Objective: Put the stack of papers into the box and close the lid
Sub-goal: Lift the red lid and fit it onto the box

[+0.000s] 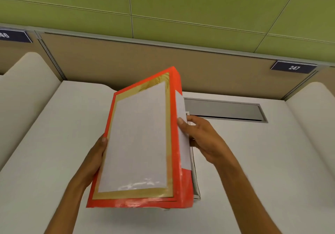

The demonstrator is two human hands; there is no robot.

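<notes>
A red box lid (145, 139) with a gold border and a white label on top is tilted up on its side above the white desk (253, 161). My left hand (97, 156) grips its left edge with the thumb on the top face. My right hand (201, 136) holds its right side wall, fingers wrapped around a white side label. A white box edge (196, 185) shows just behind the lid's lower right corner. The lid hides the inside of the box and any papers.
A grey cable flap (224, 109) is set into the desk behind my right hand. A beige partition (163, 65) with a number plate 247 (293, 67) closes the back. Rounded white dividers (21, 92) stand at both sides.
</notes>
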